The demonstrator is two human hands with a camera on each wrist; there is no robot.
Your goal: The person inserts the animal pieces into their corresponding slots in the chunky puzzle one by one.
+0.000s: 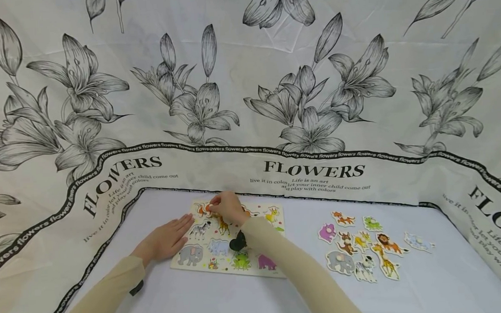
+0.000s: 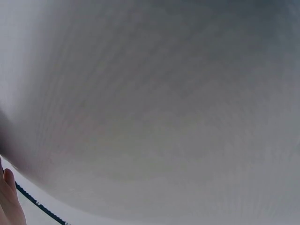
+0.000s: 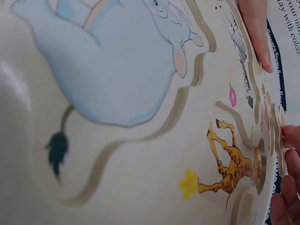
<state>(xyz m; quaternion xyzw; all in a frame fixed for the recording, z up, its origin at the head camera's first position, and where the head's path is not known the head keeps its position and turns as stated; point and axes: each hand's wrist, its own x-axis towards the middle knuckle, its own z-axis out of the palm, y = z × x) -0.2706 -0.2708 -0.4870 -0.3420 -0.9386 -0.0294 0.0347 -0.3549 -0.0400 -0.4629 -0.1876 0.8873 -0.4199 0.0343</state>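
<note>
A wooden animal puzzle board lies on the white cloth. My left hand rests on its left edge with fingers extended; in the left wrist view only a bit of the hand shows. Over the board's upper left my right hand pinches a small flat puzzle piece, seen nearly edge-on in the right wrist view. Its animal cannot be made out. Beside those fingers is an orange animal picture. Below them are the giraffe picture and the zebra picture. My right forearm covers part of the board.
Right of the board lie several loose animal pieces, among them an elephant piece, a lion piece, a giraffe piece and a blue piece. A flower-printed cloth rises behind the table surface.
</note>
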